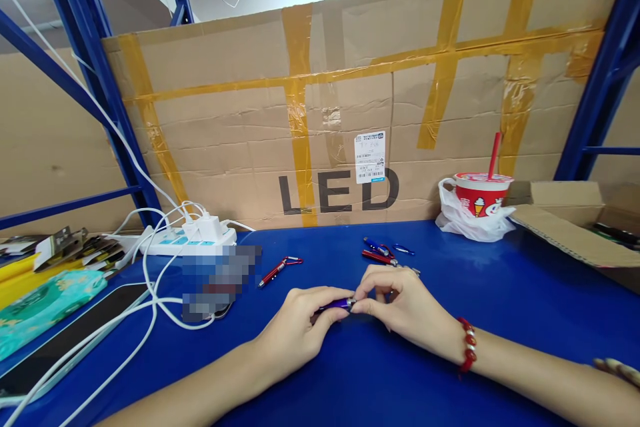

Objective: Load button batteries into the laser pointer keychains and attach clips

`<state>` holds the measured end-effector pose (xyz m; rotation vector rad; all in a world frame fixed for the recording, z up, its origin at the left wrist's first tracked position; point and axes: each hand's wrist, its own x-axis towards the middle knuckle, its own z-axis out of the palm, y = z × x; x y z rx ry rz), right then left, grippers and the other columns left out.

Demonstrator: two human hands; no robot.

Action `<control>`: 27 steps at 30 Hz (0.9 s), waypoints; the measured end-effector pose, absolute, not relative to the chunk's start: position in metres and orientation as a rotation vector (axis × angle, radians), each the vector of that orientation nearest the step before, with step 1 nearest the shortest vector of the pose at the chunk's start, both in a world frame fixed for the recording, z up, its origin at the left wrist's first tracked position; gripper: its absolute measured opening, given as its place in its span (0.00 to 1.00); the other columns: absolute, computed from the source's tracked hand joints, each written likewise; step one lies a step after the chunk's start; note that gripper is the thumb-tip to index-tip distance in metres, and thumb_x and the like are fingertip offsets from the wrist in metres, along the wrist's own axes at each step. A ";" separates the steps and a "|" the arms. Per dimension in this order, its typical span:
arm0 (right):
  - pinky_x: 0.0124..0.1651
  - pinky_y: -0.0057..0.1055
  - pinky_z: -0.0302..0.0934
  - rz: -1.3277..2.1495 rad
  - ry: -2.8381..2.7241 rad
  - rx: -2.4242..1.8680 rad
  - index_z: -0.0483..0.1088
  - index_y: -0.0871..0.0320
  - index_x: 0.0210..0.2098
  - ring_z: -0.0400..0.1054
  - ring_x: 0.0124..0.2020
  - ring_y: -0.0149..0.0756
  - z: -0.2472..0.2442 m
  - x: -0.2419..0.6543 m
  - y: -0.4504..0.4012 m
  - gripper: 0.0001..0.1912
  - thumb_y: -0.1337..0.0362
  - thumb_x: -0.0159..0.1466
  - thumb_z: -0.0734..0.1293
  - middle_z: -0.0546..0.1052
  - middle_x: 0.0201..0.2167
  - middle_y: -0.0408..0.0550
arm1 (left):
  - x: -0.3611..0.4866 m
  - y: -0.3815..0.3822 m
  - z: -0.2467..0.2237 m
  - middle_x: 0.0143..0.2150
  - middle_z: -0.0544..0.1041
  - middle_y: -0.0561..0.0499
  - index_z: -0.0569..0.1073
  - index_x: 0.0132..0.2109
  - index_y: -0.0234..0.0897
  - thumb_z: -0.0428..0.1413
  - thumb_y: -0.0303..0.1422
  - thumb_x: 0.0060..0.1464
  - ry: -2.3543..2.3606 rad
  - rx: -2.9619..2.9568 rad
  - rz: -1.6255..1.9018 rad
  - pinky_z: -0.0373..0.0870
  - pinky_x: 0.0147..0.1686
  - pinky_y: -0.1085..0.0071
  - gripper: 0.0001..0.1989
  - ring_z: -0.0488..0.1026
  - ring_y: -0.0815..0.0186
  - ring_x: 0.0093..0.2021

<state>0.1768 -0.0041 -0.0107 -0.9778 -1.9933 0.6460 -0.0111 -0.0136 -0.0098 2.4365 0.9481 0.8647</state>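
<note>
My left hand (305,323) holds a small blue tube (336,305), which looks like a keychain flashlight, between thumb and fingers. At its silver end, my right hand (395,297) pinches with thumb and forefinger; any small part between those fingertips is too small to make out. Left of the hands lies a red keychain flashlight (273,274) with a red carabiner clip (293,260). Just behind my right hand are a blue flashlight (376,246), a red one (379,257) and a loose blue carabiner clip (403,249).
A white power strip (175,240) with plugs and tangled white cables (155,300) sits left, near a tablet-like device (75,340) and a teal packet (50,300). Back right stand a red drink cup (479,197) in a plastic bag and an open cardboard box (560,220). A cardboard panel (240,140) closes the back.
</note>
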 end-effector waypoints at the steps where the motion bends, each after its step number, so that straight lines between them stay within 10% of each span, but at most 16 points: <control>1: 0.21 0.23 0.52 0.699 -1.973 -1.002 0.72 0.61 0.24 0.58 0.17 0.22 -0.011 0.176 -0.005 0.10 0.59 0.52 0.68 0.71 0.26 0.46 | -0.011 -0.014 -0.010 0.42 0.75 0.53 0.71 0.48 0.42 0.48 0.31 0.57 0.946 2.442 0.865 0.64 0.41 0.77 0.14 0.71 0.69 0.40; 12: 0.15 0.19 0.43 1.367 -1.803 -1.198 0.70 0.64 0.22 0.54 0.15 0.20 -0.004 0.174 -0.007 0.17 0.54 0.45 0.72 0.67 0.17 0.42 | -0.014 -0.013 -0.011 0.34 0.74 0.51 0.70 0.50 0.42 0.45 0.31 0.58 0.907 2.560 0.845 0.64 0.36 0.75 0.15 0.69 0.69 0.34; 27: 0.17 0.20 0.50 0.959 -1.845 -1.027 0.71 0.61 0.33 0.57 0.14 0.20 -0.012 0.174 0.000 0.19 0.54 0.48 0.71 0.69 0.24 0.42 | -0.010 -0.012 -0.010 0.30 0.70 0.54 0.68 0.40 0.36 0.44 0.30 0.58 1.063 2.378 0.884 0.62 0.33 0.78 0.09 0.66 0.73 0.29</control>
